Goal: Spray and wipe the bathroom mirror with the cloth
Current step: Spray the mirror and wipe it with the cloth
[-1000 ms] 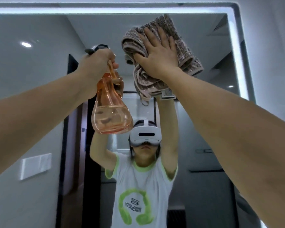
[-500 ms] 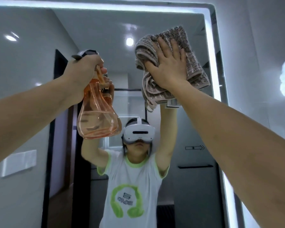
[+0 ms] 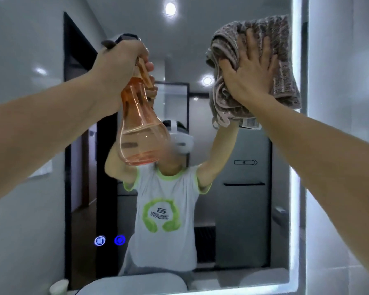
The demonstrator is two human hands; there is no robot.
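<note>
The bathroom mirror (image 3: 243,209) fills the view, with a lit strip along its right and bottom edges. My right hand (image 3: 250,70) presses a folded brown-grey cloth (image 3: 283,60) flat against the glass near the upper right corner, fingers spread. My left hand (image 3: 121,69) grips the neck and trigger of a clear orange spray bottle (image 3: 140,135), held upright in front of the mirror's upper middle, with a little liquid at the bottom. The mirror shows a person's reflection with both arms raised.
Two glowing touch buttons (image 3: 110,240) sit low on the mirror's left side. A white basin edge (image 3: 132,284) shows at the bottom. A grey tiled wall (image 3: 345,145) runs right of the mirror.
The view has dropped, so the mirror's lower edge and buttons show now. My right hand and the cloth have slid right, close to the lit right edge. The bottle stays raised.
</note>
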